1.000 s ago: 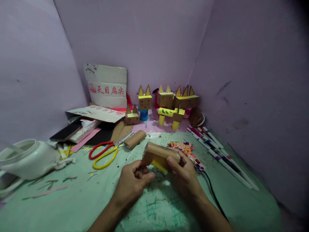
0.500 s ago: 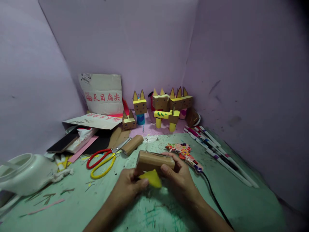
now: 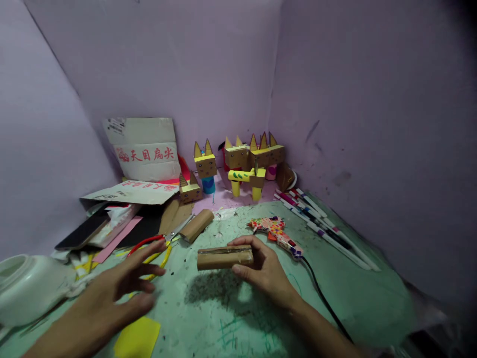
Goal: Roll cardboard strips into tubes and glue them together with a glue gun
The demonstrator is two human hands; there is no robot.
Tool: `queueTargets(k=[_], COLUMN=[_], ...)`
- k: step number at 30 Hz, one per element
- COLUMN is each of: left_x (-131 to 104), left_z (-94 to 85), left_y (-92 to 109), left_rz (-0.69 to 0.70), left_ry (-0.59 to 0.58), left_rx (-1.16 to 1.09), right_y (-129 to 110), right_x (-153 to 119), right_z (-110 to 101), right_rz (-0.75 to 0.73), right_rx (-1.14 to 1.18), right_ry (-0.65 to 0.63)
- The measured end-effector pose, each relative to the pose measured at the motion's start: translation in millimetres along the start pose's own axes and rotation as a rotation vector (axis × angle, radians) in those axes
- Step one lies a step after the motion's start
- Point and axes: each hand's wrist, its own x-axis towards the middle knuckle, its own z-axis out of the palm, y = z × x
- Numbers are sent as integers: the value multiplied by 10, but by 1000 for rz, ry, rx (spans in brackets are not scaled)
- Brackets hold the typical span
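Observation:
My right hand grips a brown cardboard tube by its right end, above the green tabletop. The tube lies level, with a seam along its top edge. To the left, my left hand hangs with fingers spread and nothing in them, close to the scissors with red and yellow handles. Part of the scissors is hidden behind its fingers. A piece of yellow paper lies beneath that hand at the near edge. Beyond the held tube rests a second cardboard tube.
A patterned glue gun with a black cord lies at right, beside several marker pens. Cardboard animal figures stand at the back. Stacked card and a printed cardboard sheet are at left, near a white pot.
My left hand has let go of the yellow paper and moved left, opening. The paper now lies on the table. The view has turned slightly right; my right hand still holds the tube.

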Motion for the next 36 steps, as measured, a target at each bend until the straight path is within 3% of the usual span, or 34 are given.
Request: queueTargets(k=[1, 3, 5, 8, 12, 19, 22, 27, 36], left_x=[78, 217, 320, 395, 362, 278, 274, 229, 249], left_z=[137, 413, 632, 807, 876, 931, 928, 920, 966], left_y=[72, 184, 223, 148, 13, 24, 2, 3, -12], left_rz=[-14, 13, 75, 108, 72, 152, 133, 111, 59], left_ry=[-106, -204, -281, -310, -175, -11, -22, -119, -253], left_rx=[-38, -86, -166, -302, -392, -275, -309, -323, -464], right_y=[4, 9, 12, 23, 65, 116, 104, 50, 78], right_x=[2, 4, 4, 7, 25, 46, 28, -7, -7], right_z=[-10, -28, -37, -26, 16, -40, -75, -29, 23], right_rz=[-3, -10, -11, -4, -8, -33, -86, -177, -150], right_rx=[-10, -25, -33, -38, -44, -66, -120, -303, -520], right_ry=[-7, -11, -14, -9, 60, 259, 282, 93, 6])
